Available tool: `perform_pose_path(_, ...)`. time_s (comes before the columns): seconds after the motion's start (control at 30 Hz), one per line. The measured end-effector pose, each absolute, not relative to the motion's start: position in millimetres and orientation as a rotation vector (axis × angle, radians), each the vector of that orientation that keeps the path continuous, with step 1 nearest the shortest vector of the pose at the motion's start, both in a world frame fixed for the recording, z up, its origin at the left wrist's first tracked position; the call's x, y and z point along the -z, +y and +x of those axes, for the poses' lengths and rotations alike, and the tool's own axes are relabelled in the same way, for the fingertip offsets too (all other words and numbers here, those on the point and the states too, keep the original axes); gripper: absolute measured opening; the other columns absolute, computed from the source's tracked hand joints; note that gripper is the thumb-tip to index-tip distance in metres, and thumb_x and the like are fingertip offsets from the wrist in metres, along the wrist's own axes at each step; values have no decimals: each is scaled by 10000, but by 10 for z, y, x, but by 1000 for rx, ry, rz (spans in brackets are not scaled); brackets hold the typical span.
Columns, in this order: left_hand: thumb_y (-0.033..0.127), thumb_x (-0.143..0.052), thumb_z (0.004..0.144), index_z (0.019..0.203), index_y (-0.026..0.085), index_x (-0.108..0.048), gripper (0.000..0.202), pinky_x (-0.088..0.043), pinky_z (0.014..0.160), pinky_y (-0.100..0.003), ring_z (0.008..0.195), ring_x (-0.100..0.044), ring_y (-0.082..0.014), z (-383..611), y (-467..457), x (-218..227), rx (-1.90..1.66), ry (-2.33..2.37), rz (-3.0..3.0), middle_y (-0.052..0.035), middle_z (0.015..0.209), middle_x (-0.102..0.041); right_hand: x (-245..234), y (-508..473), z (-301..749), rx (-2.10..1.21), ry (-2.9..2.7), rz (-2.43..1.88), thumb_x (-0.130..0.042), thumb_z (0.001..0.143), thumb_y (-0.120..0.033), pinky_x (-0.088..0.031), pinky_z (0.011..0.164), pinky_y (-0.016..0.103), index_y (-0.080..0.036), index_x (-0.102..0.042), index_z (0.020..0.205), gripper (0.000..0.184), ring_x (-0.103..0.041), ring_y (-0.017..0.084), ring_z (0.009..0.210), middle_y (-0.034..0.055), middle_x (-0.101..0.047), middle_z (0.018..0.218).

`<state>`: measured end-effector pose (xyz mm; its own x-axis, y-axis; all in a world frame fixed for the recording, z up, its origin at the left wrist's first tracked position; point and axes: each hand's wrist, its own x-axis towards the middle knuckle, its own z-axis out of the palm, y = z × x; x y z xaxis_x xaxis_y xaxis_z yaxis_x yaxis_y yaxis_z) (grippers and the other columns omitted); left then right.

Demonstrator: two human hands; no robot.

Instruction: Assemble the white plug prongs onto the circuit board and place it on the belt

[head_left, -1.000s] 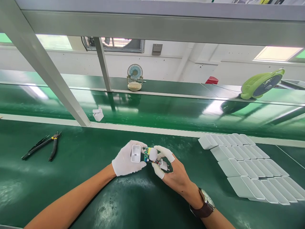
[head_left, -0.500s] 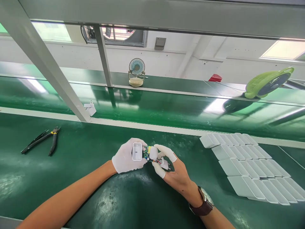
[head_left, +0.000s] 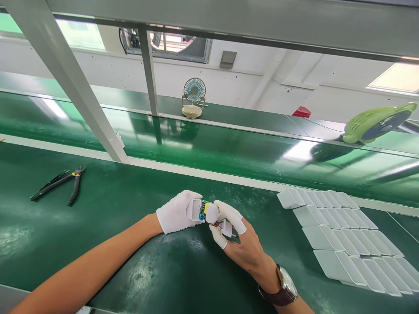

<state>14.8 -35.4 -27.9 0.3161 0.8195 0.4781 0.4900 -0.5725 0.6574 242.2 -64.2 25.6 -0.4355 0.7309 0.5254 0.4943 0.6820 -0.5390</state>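
Note:
My left hand (head_left: 178,212), in a white glove, is closed around a small white plastic housing (head_left: 195,209) whose open end faces right. Fingers of my right hand (head_left: 231,222), wearing white finger cots, pinch a small circuit board (head_left: 203,211) with a yellow component and a round white part. The board's left edge is at the mouth of the housing; how far it reaches inside I cannot tell. Red and black wires run from the board to a white plug piece (head_left: 226,227) tucked under my right fingers.
Several rows of white plastic housings (head_left: 340,235) lie at the right. Black-handled pliers (head_left: 75,185) and tweezers (head_left: 57,178) rest at the left. A metal post (head_left: 81,96) rises from the white ledge (head_left: 196,174). Behind stand a small fan (head_left: 194,93) and a green fan (head_left: 376,124).
The housing in my left hand has turned so its opening faces the board. The board and housing are closer together. The camera view has shifted slightly.

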Motion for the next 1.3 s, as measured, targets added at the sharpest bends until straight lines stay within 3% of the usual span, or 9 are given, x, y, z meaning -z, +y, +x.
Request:
perform_pose_path(0.17,320,-808,716,1266,215,-472,653,-592,775,-371,893,-687,-230,153,-355,355,-1141,1148,2324,-88,1058,-653,-207,-626,2419,-308,-2226,-931,-557,948,-192,-613,824,395,-255,-405,1494,570,-701,231,907,101,-706,1125)
perform_pose_path(0.33,307,-786,743,1300,197,-450,659,-597,752,-367,872,-688,-228,167,-358,350,-1166,1144,2396,-97,1040,-649,-216,-628,2421,-274,-2290,-941,-528,973,-195,-601,809,405,-256,-336,1532,595,-687,211,827,115,-680,1221)
perform_pose_path(0.6,330,-760,776,1297,196,-449,621,-595,731,-362,842,-694,-224,208,-355,343,-1252,1115,2466,-91,1004,-665,-213,-624,2401,-230,-2328,-930,-524,962,-187,-603,780,386,-224,-368,1490,551,-681,239,904,108,-702,1097)
perform_pose_path(0.8,332,-737,790,1296,206,-448,597,-592,762,-388,875,-697,-238,184,-344,356,-1176,1086,2425,-88,1009,-668,-251,-628,2365,-223,-2351,-951,-499,961,-177,-599,759,383,-243,-366,1494,553,-662,224,779,66,-712,981)
perform_pose_path(1.0,337,-762,769,1264,202,-486,583,-591,760,-377,868,-696,-229,209,-337,439,-1246,1145,2437,-97,1028,-673,-209,-620,2363,-177,-2337,-941,-503,959,-166,-604,810,399,-233,-308,1537,614,-687,259,967,116,-690,1205)
perform_pose_path(1.3,311,-758,766,1240,211,-500,549,-588,755,-379,845,-695,-226,222,-340,418,-1239,1135,2408,-89,1006,-681,-228,-633,2354,-196,-2337,-963,-498,959,-188,-610,790,398,-234,-371,1501,559,-694,252,905,112,-702,1154)
